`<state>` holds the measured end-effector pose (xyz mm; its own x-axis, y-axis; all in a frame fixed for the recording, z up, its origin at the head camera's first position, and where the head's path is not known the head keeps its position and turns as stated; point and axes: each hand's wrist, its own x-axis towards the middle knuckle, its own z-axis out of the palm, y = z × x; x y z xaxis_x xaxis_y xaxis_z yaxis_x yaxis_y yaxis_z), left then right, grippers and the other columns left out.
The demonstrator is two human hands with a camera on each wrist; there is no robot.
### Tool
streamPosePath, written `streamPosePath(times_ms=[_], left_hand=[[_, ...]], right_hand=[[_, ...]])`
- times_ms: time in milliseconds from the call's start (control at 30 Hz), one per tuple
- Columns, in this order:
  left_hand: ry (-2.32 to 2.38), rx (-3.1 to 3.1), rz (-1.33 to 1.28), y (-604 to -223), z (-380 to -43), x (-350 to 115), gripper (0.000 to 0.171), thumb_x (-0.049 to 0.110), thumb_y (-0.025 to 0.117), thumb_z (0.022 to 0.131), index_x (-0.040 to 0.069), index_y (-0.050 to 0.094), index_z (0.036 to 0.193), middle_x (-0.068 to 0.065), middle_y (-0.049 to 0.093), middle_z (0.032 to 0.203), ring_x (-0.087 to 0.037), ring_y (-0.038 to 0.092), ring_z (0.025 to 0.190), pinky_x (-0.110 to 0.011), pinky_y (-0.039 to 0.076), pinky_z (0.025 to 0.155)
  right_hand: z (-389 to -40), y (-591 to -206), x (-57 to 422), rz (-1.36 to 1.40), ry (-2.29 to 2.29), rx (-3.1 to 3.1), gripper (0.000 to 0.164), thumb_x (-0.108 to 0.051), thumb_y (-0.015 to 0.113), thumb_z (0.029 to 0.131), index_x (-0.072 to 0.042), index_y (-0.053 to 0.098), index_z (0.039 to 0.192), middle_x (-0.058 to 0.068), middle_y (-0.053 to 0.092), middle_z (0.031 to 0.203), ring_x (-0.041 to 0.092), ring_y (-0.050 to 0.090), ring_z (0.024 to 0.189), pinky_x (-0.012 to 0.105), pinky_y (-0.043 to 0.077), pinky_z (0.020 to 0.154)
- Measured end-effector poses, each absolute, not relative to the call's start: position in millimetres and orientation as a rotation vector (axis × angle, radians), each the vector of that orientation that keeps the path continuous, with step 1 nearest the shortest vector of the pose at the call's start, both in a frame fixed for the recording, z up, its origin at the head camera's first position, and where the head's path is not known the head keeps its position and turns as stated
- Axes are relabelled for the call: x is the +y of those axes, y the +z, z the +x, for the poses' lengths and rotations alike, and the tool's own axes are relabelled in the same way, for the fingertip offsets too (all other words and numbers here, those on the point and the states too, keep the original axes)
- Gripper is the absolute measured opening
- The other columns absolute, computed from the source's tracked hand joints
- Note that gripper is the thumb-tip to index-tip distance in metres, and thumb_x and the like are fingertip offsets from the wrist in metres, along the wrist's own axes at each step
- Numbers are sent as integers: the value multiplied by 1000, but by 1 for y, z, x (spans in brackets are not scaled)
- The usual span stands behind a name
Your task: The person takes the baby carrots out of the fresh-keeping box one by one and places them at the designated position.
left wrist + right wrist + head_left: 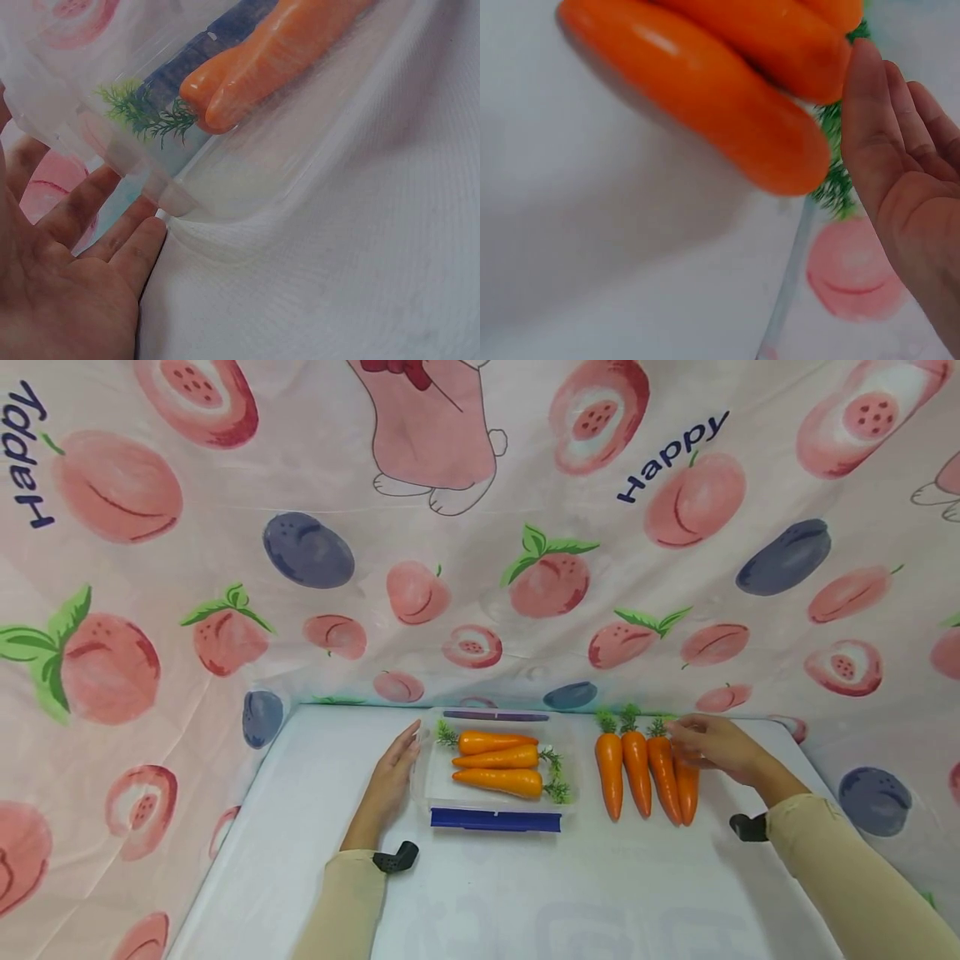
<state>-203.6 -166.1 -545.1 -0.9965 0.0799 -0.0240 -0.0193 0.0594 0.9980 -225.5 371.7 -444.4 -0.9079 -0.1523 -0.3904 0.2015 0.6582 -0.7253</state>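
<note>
Carrots (637, 772) likely light, stiff, slick; grip mid-body. Right hand (716, 749): fingers extended; left hand (393, 770): fingers straight against box (495, 820).

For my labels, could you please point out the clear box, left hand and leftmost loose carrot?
Clear box (442, 788): head view, bare bottom.
Left hand (391, 774): head view, back.
Leftmost loose carrot (611, 770): head view, orange root.

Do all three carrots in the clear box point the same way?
No, in the head view the upper carrot has its greens at the left, while the middle carrot and lower carrot have theirs at the right.
</note>
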Motion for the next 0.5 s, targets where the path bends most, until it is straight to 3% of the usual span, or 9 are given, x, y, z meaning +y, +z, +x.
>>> streamPosePath(times_ms=[167, 500], left_hand=[[2104, 2217, 33, -545, -204, -166, 47, 33, 46, 110, 32, 42, 156, -12, 35, 165, -33, 29, 154, -55, 23, 126], [2106, 2229, 47, -545, -204, -166, 47, 34, 47, 109, 31, 43, 156, -12, 35, 165, -34, 30, 153, -55, 24, 126]], right_hand=[[-226, -438, 357, -27, -1177, 2441, 84, -57, 55, 100, 8, 34, 151, 32, 48, 147, 47, 55, 130, 51, 56, 100], [-228, -421, 319, -92, -1198, 2375, 82, -58, 64, 95, -1, 41, 150, 26, 52, 147, 42, 57, 131, 53, 52, 104]])
